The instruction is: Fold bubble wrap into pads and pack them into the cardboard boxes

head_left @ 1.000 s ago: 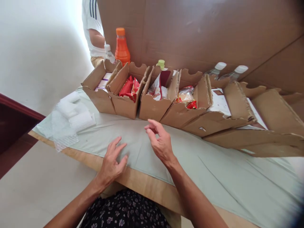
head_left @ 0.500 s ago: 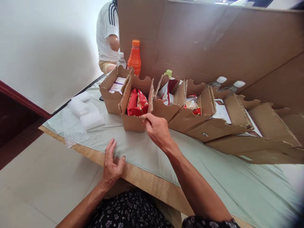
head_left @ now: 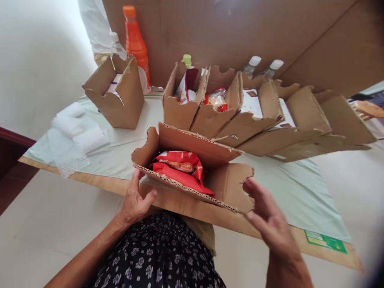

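An open cardboard box (head_left: 199, 140) sits crosswise at the table's front edge, right before me. Red snack packets (head_left: 183, 170) lie inside it. My left hand (head_left: 135, 200) is at the box's left front corner, thumb spread, fingertips against or just behind the cardboard. At the notched right end is my right hand (head_left: 270, 218), smeared by motion. Its fingers and thumb are apart around that end's edge; whether they press on it is unclear.
Several cardboard boxes (head_left: 228, 130) with packets and cards stand in a row behind. Another box (head_left: 124, 108) is at left, near an orange bottle (head_left: 136, 44). Bubble wrap (head_left: 75, 128) lies on the table (head_left: 270, 176). A tall cardboard panel (head_left: 210, 36) stands behind; a person (head_left: 94, 26) is partly visible.
The box with red packets has left the row, come toward me and turned sideways. My right hand moved from its front edge to its right end. My left hand now meets its left corner.
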The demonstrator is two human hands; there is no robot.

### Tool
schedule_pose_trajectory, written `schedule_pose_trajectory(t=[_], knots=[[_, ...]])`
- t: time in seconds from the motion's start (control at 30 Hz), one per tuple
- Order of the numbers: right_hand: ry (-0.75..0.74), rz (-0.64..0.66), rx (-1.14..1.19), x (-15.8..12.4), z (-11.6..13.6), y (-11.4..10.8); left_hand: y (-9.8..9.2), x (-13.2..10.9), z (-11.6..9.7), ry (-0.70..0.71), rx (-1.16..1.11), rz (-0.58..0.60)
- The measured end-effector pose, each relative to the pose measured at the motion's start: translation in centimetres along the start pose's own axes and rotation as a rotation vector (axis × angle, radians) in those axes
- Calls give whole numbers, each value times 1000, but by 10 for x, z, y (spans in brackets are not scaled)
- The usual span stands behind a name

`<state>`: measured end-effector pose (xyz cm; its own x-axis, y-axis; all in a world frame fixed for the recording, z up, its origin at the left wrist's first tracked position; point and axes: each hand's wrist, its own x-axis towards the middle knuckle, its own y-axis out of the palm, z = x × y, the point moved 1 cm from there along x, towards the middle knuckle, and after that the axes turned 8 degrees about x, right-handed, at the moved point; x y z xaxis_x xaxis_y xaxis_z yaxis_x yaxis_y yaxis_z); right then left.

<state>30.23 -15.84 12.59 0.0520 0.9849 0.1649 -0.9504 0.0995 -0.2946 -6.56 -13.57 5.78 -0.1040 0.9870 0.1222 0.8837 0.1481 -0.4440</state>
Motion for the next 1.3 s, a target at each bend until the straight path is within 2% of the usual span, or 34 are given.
schedule_pose_trajectory(t=[0.1,0.2,0.3,0.4,0.47,0.5,0.57,0.6,0.67,0.73,0.8,0.87,0.9,0.97,1.03,1.13,1.23,1.3], knots=[[42,78,-133,-11,-8,35,5,1,-10,-85,-24,-4],[62,10,-213,7,-15,57,18,18,-21,-95,-49,-29],[89,-165,-241,39,-30,51,47,52,-33,18,-79,-10],[80,-355,-224,64,-50,41,78,92,-40,142,-95,82],[96,-379,-166,67,-63,44,88,109,-38,137,-36,171],[114,-358,-130,64,-69,47,87,112,-35,134,6,194],[156,-324,-99,49,-76,55,71,110,-24,154,112,166],[173,-324,-110,41,-79,59,56,107,-16,174,180,111],[189,-339,-161,26,-81,64,13,103,4,194,341,-56],[183,-353,-205,20,-80,66,-39,106,26,116,523,-261],[183,-350,-215,20,-79,65,-87,118,46,-1,685,-414],[201,-352,-207,23,-79,65,-121,135,60,-102,776,-478],[210,-355,-201,24,-79,65,-132,142,64,-144,791,-479],[216,-367,-188,25,-80,65,-141,152,64,-185,762,-469],[197,-394,-159,25,-81,65,-139,152,54,-146,659,-515],[113,-485,-101,22,-77,66,-126,128,26,-15,321,-563],[-19,-617,-88,14,-64,72,-106,92,-2,-48,-218,-433],[-58,-602,-35,8,-52,81,-86,70,-16,-166,-520,-282]])
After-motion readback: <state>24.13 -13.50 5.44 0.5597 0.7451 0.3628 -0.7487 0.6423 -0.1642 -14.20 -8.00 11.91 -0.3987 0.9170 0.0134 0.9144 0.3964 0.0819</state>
